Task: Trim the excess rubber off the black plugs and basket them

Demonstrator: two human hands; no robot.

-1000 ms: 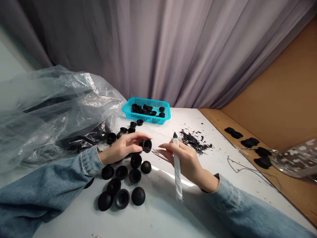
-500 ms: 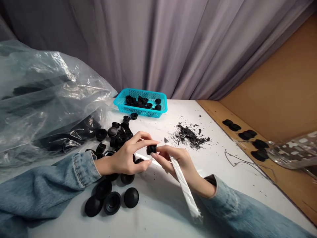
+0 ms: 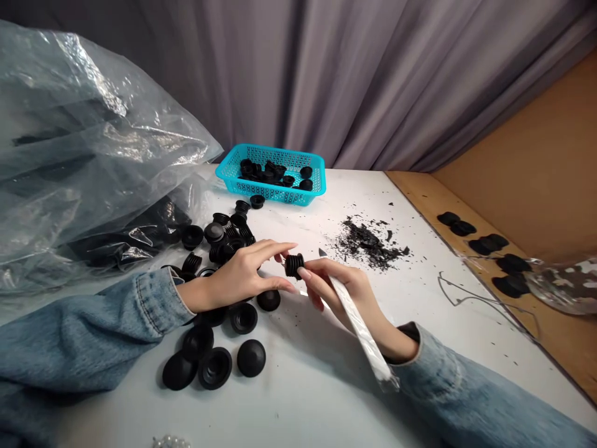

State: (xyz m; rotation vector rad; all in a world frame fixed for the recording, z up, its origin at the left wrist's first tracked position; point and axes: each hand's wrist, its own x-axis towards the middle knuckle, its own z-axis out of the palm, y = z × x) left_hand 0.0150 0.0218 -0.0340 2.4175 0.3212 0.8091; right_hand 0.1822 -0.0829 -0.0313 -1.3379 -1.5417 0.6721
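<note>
A black ribbed rubber plug (image 3: pixel 293 266) is pinched between the thumb and fingertips of my right hand (image 3: pixel 345 292). That same hand also carries a craft knife (image 3: pixel 361 333), its handle wrapped in white and its pointed grey tip showing above the fingers. My left hand (image 3: pixel 245 274) is around the plug's left side, thumb and fingers apart. Whether a rear fingertip touches the plug is hard to see. Loose black plugs (image 3: pixel 214 367) lie beneath and beside my left hand, some cap side up and some showing their hollow side.
A turquoise basket (image 3: pixel 298 198) with several black pieces stands at the back. Black shavings (image 3: pixel 373 242) are heaped right of centre. A large clear plastic bag (image 3: pixel 153 137) fills the left. Paired black pieces (image 3: pixel 510 284) and a bent wire (image 3: pixel 461 298) lie at right.
My left fingers have spread and come away from the plug's upper edge. My right hand still holds plug and knife, with the plug tilted slightly differently. The view has shifted a little.
</note>
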